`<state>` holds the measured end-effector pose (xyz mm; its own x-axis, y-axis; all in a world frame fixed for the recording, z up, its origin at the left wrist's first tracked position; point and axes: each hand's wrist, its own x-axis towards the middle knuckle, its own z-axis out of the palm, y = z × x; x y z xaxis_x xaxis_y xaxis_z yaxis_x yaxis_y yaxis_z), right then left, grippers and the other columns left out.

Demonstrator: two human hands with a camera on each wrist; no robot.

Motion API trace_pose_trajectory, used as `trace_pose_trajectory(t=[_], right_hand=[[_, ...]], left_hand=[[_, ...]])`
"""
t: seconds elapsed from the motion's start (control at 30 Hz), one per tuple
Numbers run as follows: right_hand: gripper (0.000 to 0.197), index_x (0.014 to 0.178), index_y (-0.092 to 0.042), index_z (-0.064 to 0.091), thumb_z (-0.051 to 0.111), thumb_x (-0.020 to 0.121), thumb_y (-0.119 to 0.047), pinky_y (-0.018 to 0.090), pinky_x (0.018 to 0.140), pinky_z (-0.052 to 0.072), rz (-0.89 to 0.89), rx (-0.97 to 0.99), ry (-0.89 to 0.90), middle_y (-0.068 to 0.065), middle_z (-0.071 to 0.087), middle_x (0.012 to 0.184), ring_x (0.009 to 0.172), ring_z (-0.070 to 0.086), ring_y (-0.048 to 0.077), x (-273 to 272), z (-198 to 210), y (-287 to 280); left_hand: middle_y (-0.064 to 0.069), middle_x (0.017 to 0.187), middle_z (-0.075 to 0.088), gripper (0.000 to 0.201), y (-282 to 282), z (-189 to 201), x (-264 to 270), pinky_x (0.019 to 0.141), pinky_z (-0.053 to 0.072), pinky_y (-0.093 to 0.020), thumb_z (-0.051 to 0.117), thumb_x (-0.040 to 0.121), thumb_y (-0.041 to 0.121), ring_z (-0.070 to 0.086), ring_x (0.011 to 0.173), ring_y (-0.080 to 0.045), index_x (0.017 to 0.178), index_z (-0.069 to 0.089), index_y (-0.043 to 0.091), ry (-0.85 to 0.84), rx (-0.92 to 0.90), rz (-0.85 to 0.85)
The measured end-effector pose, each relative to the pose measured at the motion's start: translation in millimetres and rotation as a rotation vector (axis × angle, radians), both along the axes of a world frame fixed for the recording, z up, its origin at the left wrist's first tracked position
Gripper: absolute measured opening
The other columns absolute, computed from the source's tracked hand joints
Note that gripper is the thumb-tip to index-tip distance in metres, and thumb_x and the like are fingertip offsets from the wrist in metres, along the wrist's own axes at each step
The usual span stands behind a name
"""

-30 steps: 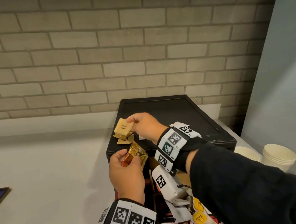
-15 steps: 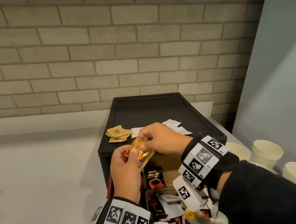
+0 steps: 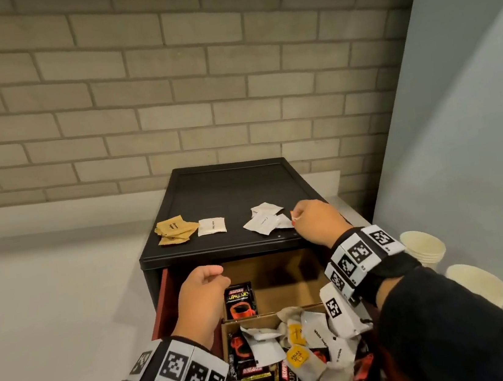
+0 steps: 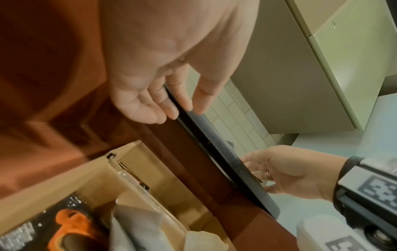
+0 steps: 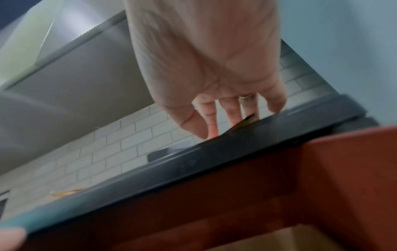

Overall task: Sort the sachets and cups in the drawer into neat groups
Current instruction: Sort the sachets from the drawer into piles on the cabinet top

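The black drawer unit (image 3: pixel 227 190) carries brown sugar sachets (image 3: pixel 174 229) and white sachets (image 3: pixel 265 219) on top. Its open drawer (image 3: pixel 162 301) holds mixed sachets (image 3: pixel 297 350). The right hand (image 3: pixel 318 221) pinches a gold sachet (image 5: pixel 244 122) there; the left hand (image 3: pixel 202 299) hangs loose, grip relaxed.

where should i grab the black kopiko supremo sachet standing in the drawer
Pinch the top edge of the Kopiko Supremo sachet from above, thumb on the printed face and fingers behind. It stands nearly upright against a cardboard divider in the open drawer, so only its top edge is free. The empty left hand is beside it.
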<state>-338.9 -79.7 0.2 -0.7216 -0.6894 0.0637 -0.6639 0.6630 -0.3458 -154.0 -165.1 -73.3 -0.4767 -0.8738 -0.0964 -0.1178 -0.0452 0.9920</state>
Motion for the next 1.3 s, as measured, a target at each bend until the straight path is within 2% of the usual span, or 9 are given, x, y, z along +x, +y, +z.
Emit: trace_pose_trajectory(t=[0.07, 0.17, 0.3, 0.53, 0.63, 0.8, 1.0, 1.17, 1.3], right_hand=[[0.031, 0.119, -0.017, 0.057, 0.048, 0.089, -0.023, 0.037, 0.093, 0.045, 0.042, 0.016, -0.002, 0.009, 0.058, 0.123, 0.113, 0.053, 0.030, 0.1, -5.0, -8.4], [0.036, 0.125, -0.011, 0.056, 0.040, 0.095, -0.025, 0.035, 0.093, 0.041, 0.140, 0.149, 0.017, 0.013, 0.054, 0.129, 0.116, 0.052, 0.030, 2.9, -7.5, -23.0], [0.035, 0.119, -0.004, 0.058, 0.033, 0.099, -0.017, 0.034, 0.092, 0.041, 0.187, 0.171, 0.066, 0.015, 0.057, 0.125, 0.115, 0.053, 0.030, 3.7, -9.8, -42.4], [0.032, 0.118, -0.012, 0.057, 0.041, 0.091, -0.020, 0.042, 0.101, 0.038, -0.049, 0.136, 0.029, 0.010, 0.057, 0.125, 0.117, 0.052, 0.030, -11.2, -12.5, -39.3], [0.040, 0.127, -0.018, 0.050, 0.041, 0.091, -0.032, 0.051, 0.107, 0.024, -0.070, 0.074, 0.085, 0.009, 0.049, 0.133, 0.125, 0.043, 0.031, -1.7, -7.4, -32.8], [0.058, 0.144, -0.034, 0.027, 0.042, 0.091, -0.052, 0.053, 0.112, 0.022, 0.254, 0.060, 0.019, 0.007, 0.017, 0.155, 0.141, 0.015, 0.037, 25.9, -6.5, -52.6], [0.067, 0.147, -0.037, 0.014, 0.046, 0.090, -0.053, 0.058, 0.111, 0.016, 0.132, 0.151, -0.036, 0.007, -0.006, 0.157, 0.141, -0.008, 0.045, 21.4, -12.0, -78.7], [0.067, 0.147, -0.038, 0.009, 0.041, 0.090, -0.054, 0.057, 0.113, 0.016, 0.129, 0.205, -0.050, 0.008, 0.012, 0.156, 0.142, 0.003, 0.043, 5.3, -15.4, -87.6], [0.052, 0.143, -0.040, 0.023, 0.036, 0.093, -0.044, 0.051, 0.104, 0.034, 0.158, 0.147, -0.059, 0.008, 0.024, 0.144, 0.132, 0.029, 0.041, 1.7, -13.8, -83.3]], left_hand=[[-0.003, 0.096, 0.058, 0.015, -0.6, -3.2, -0.8, 0.080, 0.040, -0.030, 0.057, 0.089, 0.007, 0.053, 0.092, -0.017, 0.101, 0.059, 0.016, -0.058, 0.016, -0.028], [-0.004, 0.087, 0.057, 0.014, -1.7, -6.9, -2.7, 0.073, 0.040, -0.028, 0.058, 0.088, 0.008, 0.053, 0.086, -0.018, 0.100, 0.060, 0.014, -0.108, 0.024, -0.055], [-0.005, 0.097, 0.060, 0.012, -2.1, -4.6, -2.5, 0.078, 0.039, -0.029, 0.058, 0.089, 0.008, 0.054, 0.094, -0.017, 0.097, 0.060, 0.016, -0.120, 0.033, -0.060], [-0.005, 0.104, 0.061, 0.011, -2.2, -4.7, -2.5, 0.081, 0.040, -0.030, 0.059, 0.088, 0.011, 0.055, 0.102, -0.018, 0.093, 0.060, 0.020, -0.141, 0.059, -0.076], [-0.005, 0.103, 0.061, 0.011, -1.1, -4.6, -4.1, 0.081, 0.042, -0.030, 0.059, 0.088, 0.011, 0.055, 0.099, -0.017, 0.096, 0.061, 0.019, -0.142, 0.056, -0.090], [-0.003, 0.097, 0.059, 0.010, -0.2, -4.3, -4.9, 0.081, 0.041, -0.029, 0.060, 0.087, 0.011, 0.054, 0.096, -0.015, 0.093, 0.061, 0.019, -0.145, 0.057, -0.090], [-0.001, 0.087, 0.056, 0.010, -0.5, -3.8, -0.6, 0.076, 0.040, -0.026, 0.060, 0.087, 0.010, 0.053, 0.089, -0.015, 0.090, 0.061, 0.019, -0.125, 0.063, -0.081], [0.001, 0.074, 0.051, 0.010, -3.5, -6.2, -3.9, 0.057, 0.036, -0.022, 0.060, 0.087, 0.006, 0.047, 0.068, -0.009, 0.093, 0.062, 0.014, -0.109, 0.059, -0.103], [0.002, 0.069, 0.048, 0.009, -5.6, -8.0, -5.8, 0.052, 0.033, -0.022, 0.060, 0.086, 0.006, 0.042, 0.061, -0.009, 0.090, 0.061, 0.013, -0.117, 0.065, -0.104]])
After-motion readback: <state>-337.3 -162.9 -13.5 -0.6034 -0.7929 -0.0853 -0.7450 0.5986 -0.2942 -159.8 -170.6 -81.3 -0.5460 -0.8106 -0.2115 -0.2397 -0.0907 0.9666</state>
